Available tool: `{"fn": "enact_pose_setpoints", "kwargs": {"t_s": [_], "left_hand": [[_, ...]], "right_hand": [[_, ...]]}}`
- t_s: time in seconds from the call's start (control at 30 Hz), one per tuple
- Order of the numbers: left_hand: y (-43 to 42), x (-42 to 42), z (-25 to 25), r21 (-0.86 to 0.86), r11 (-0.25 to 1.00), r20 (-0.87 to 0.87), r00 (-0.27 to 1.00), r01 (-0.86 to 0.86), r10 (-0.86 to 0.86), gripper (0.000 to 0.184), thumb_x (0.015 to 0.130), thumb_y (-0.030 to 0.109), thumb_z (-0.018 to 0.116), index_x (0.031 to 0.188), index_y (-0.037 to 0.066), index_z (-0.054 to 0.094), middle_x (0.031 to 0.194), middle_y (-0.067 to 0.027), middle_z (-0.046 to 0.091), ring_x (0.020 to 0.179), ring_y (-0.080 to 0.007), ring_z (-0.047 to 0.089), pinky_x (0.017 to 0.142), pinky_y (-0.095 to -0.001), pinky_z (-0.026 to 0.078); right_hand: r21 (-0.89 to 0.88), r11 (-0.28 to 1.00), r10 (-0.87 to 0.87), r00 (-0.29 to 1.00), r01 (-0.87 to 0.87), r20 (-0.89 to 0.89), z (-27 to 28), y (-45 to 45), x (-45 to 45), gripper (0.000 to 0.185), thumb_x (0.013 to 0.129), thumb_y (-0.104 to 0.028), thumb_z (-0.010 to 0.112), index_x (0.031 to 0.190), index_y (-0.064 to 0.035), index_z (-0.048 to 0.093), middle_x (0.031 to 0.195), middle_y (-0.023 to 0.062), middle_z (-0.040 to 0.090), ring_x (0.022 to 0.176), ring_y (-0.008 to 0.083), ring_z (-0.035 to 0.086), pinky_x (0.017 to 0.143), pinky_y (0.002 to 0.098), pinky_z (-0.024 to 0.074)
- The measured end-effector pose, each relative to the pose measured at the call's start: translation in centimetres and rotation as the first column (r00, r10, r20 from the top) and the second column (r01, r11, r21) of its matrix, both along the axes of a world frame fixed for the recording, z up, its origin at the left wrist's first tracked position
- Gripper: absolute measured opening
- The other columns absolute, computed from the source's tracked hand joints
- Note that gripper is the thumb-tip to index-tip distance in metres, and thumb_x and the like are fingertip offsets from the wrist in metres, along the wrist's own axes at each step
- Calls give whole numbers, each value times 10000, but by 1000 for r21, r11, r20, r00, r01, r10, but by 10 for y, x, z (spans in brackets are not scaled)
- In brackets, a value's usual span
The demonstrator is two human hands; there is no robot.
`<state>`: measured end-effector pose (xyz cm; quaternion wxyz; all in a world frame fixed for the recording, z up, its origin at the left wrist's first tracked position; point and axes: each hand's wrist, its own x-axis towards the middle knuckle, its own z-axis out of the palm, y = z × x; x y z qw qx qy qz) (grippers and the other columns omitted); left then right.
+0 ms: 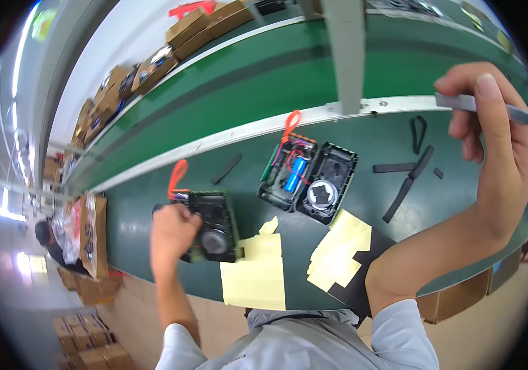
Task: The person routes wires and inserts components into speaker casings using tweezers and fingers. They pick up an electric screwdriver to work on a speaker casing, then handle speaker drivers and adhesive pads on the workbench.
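From the middle of the view, the left hand is at eight o'clock, its fingers bent over a black plastic case with an orange loop, maybe to keep it steady. I cannot tell if they pinch it. Near three o'clock, the right hand pinches a long, flat, grey strip, one end poking out, perhaps to keep that bit free. Thin black strips, also near three o'clock, may be there for easy reach.
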<state>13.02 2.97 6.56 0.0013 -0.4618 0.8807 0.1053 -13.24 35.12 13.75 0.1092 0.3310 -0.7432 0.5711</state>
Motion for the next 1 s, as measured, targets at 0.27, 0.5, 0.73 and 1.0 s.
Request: {"fn": "enact_pose_setpoints", "kwargs": {"t_s": [0.27,0.5,0.73,1.0], "left_hand": [[64,29,-47,76,992,-155,982,-99,110,261,810,195,730,731,-42,654,705,-237,652,713,-432,652,676,-479,512],[59,31,-74,59,993,-306,945,-102,115,307,854,224,696,696,-28,619,646,-224,626,678,-421,651,652,-482,510],[59,22,-76,33,997,-231,970,-74,79,250,894,221,672,809,-13,675,741,-223,681,716,-400,690,674,-479,543],[20,87,-63,-130,979,-643,765,-159,39,88,851,70,671,927,27,685,938,-111,678,857,-297,648,757,-403,507]], "right_hand": [[61,985,162,986,-159,-43,10,-51,33,333,1018,-257,516,897,3,684,743,3,595,630,32,474,510,191,302],[148,898,429,898,-414,-91,12,-87,65,256,964,-157,556,834,42,652,654,43,572,577,96,463,515,258,336],[417,761,592,795,-498,-130,6,-115,78,155,918,-61,594,825,52,645,647,123,563,534,202,486,514,298,388],[511,642,697,713,-572,-77,-12,-154,90,133,897,-122,648,911,0,698,896,136,640,753,298,607,645,377,470]]}}
